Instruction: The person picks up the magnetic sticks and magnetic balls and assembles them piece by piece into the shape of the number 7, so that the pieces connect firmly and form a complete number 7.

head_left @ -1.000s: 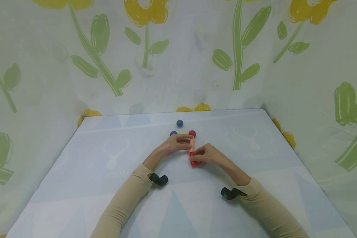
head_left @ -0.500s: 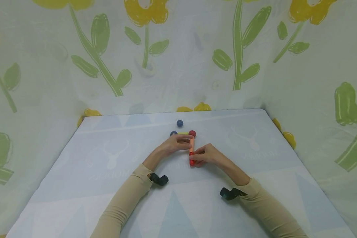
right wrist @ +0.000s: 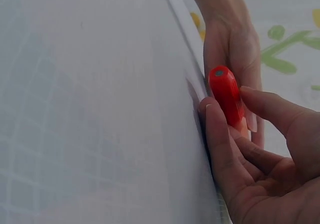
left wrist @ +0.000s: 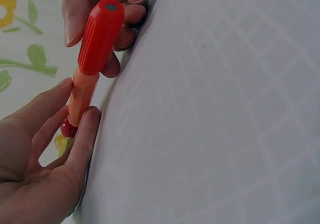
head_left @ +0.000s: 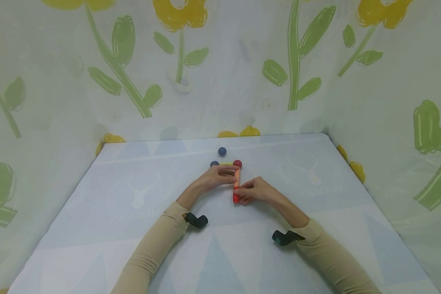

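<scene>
My left hand pinches an orange magnetic rod between thumb and fingers. The rod's far end meets a red ball, from which a yellow rod runs left to a blue ball, partly hidden by the left hand. At the near end, a red magnetic rod lines up with the orange one; in the left wrist view the two ends appear to touch. My right hand pinches this red rod, thumb on one side and fingers on the other. A dark dot marks its free end.
Beyond the yellow rod a loose blue ball lies near the back of the table. The pale patterned tablecloth reaches back to a flower-printed curtain, which also hangs at both sides.
The red rod's near end has swung slightly left with my right fingers, so it sits straighter behind the orange rod. My left hand stays in place.
</scene>
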Demonstrator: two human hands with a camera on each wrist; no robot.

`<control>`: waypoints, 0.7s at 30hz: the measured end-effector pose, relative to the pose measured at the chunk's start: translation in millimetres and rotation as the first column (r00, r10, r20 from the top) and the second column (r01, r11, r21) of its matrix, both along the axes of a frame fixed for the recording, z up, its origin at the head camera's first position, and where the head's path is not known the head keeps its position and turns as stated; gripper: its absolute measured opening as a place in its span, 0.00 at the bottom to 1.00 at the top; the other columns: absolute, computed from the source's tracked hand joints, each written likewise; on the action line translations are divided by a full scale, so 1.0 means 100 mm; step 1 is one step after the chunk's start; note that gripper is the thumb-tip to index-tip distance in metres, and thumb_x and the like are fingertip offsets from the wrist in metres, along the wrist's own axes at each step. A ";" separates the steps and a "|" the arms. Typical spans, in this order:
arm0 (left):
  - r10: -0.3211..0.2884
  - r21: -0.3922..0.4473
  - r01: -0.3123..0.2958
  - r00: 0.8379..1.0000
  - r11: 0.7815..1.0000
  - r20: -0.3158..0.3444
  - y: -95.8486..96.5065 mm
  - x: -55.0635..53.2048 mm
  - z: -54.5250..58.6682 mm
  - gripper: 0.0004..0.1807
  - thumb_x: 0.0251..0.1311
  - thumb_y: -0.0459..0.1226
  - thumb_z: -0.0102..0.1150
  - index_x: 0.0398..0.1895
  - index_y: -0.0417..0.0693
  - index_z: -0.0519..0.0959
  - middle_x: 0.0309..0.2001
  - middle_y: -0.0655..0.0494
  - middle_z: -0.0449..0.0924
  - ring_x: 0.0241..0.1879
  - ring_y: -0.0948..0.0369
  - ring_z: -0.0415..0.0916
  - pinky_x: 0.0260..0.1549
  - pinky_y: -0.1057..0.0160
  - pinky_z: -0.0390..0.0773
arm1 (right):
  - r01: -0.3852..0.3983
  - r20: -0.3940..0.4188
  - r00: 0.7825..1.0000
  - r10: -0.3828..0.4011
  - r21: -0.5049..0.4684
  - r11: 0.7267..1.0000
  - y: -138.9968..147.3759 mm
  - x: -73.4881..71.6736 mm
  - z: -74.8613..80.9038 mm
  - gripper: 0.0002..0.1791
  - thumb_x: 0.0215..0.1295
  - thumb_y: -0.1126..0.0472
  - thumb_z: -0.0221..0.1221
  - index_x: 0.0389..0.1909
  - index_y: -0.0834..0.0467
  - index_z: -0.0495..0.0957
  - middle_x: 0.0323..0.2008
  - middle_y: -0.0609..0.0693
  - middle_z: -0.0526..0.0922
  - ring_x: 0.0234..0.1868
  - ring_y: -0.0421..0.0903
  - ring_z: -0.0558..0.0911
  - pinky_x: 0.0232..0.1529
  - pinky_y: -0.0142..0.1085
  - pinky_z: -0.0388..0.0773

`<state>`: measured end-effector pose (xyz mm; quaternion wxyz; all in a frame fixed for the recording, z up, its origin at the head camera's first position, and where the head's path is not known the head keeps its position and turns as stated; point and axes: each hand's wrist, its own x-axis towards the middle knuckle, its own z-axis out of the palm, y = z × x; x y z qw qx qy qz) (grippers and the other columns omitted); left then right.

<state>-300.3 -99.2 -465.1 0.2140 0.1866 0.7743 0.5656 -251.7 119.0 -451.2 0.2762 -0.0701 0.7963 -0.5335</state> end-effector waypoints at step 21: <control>0.015 0.004 -0.015 1.000 1.000 -0.020 0.00 0.02 0.00 0.30 0.61 0.39 0.65 0.67 0.57 0.72 0.62 0.53 0.77 0.61 0.56 0.76 0.62 0.54 0.72 | 0.030 0.052 0.998 -0.026 -0.086 0.996 -0.03 -0.16 -0.02 0.27 0.65 0.51 0.64 0.56 0.68 0.76 0.31 0.52 0.86 0.27 0.41 0.86 0.34 0.32 0.84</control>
